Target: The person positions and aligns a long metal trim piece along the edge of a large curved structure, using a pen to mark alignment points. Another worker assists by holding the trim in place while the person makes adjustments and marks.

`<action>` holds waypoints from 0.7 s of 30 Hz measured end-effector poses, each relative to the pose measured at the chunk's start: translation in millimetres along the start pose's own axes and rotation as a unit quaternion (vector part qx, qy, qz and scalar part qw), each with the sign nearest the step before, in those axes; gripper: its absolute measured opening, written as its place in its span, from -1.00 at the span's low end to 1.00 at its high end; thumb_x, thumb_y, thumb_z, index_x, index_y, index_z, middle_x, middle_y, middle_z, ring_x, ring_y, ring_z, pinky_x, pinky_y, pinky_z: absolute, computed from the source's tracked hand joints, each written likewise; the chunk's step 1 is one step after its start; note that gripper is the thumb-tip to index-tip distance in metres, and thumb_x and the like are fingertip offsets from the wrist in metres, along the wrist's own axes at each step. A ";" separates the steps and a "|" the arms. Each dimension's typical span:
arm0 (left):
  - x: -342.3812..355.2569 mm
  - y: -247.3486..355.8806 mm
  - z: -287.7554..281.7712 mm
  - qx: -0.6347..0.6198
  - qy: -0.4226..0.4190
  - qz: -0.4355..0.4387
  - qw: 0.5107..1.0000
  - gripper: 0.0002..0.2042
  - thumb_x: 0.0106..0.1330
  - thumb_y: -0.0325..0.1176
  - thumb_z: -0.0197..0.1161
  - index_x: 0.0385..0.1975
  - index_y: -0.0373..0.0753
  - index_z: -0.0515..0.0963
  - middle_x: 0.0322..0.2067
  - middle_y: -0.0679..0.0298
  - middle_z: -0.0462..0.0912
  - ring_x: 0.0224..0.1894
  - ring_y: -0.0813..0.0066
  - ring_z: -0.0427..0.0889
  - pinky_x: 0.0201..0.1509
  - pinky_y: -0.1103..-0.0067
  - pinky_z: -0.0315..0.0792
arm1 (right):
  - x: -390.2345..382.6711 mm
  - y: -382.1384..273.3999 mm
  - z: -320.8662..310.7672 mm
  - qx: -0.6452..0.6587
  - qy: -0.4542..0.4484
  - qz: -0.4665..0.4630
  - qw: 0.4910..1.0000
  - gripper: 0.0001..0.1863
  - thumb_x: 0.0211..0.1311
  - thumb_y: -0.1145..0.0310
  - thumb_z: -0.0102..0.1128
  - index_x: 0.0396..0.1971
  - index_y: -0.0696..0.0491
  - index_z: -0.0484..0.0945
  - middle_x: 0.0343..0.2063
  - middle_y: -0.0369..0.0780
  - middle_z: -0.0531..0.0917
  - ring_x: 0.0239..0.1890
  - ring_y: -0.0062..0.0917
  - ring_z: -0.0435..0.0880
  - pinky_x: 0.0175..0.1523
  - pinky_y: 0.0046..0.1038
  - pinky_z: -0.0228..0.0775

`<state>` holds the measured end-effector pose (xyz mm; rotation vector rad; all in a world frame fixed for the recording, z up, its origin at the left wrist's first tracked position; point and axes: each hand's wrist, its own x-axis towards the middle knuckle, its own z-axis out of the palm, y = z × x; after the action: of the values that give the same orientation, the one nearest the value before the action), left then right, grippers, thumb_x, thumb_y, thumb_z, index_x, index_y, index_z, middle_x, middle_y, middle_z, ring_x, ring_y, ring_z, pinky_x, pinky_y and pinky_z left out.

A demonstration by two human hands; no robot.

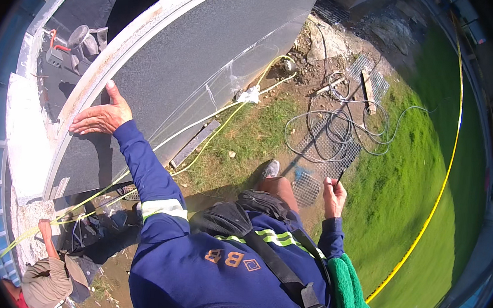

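The left hand (109, 117) lies flat with fingers spread and thumb apart on the slab (202, 62), near its pale rim (143, 22); the palm side is out of sight. The slab, dark grey and curved, fills the upper left; the top edge of the view cuts it off. The right hand (334, 201) is closed in a pinch on a thin dark object (340, 175), only the tip of which shows; its kind cannot be told. This hand is well apart from the slab, near the mesh (306, 187).

Pale rope (202, 119) runs along the slab's lower side and passes behind the left sleeve (149, 160). Cable (349, 119) lies in loops over further mesh; its ends are hard to trace. At lower left, a co-worker (50, 280) is partly cut off, one hand (44, 229) beside the rope; whether it grips cannot be told. A towel (351, 298) hides part of the right arm.
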<state>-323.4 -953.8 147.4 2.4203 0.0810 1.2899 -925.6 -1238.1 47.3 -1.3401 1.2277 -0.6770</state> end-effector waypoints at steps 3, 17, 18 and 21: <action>-4.5 36.3 14.0 -0.006 0.005 -0.041 0.999 0.43 0.26 0.61 0.00 0.41 -0.73 -0.63 0.41 -0.73 -0.59 0.56 -0.56 -0.63 0.56 -0.26 -0.54 | 60.9 -14.2 -25.2 0.007 -0.009 0.002 1.000 -0.80 0.45 0.28 0.37 -0.36 0.02 0.60 -0.50 -0.54 0.51 -0.47 -0.85 0.37 -0.36 -0.67 0.18; -35.7 191.9 93.7 0.019 0.071 -0.036 0.997 0.25 0.42 0.44 -0.02 0.49 -0.54 -0.63 0.47 -0.54 -0.71 0.57 -0.46 -0.67 0.58 -0.21 -0.55 | 295.5 -94.1 -64.5 -0.023 -0.058 0.016 0.998 -0.79 0.43 0.29 0.38 -0.39 0.03 0.58 -0.53 -0.51 0.48 -0.48 -0.83 0.34 -0.39 -0.63 0.17; -40.9 201.1 96.2 0.029 0.073 -0.044 0.996 0.23 0.44 0.42 -0.02 0.49 -0.54 -0.63 0.47 -0.53 -0.70 0.58 -0.45 -0.67 0.58 -0.20 -0.55 | 316.5 -96.9 -59.4 -0.024 -0.074 -0.019 0.997 -0.80 0.44 0.31 0.37 -0.39 0.03 0.58 -0.53 -0.52 0.48 -0.50 -0.83 0.32 -0.41 -0.63 0.14; -42.7 238.5 119.4 0.022 0.099 -0.078 0.992 0.14 0.50 0.33 -0.07 0.50 -0.53 -0.62 0.50 -0.49 -0.67 0.60 -0.40 -0.62 0.60 -0.15 -0.55 | 376.0 -124.7 -44.2 -0.042 -0.067 0.003 0.997 -0.80 0.45 0.35 0.34 -0.40 0.06 0.58 -0.51 -0.52 0.50 -0.46 -0.83 0.35 -0.37 -0.63 0.15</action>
<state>-282.8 -1220.8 142.4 2.2639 0.3505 1.4639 -823.9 -1622.6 75.1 -1.4286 1.1619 -0.5273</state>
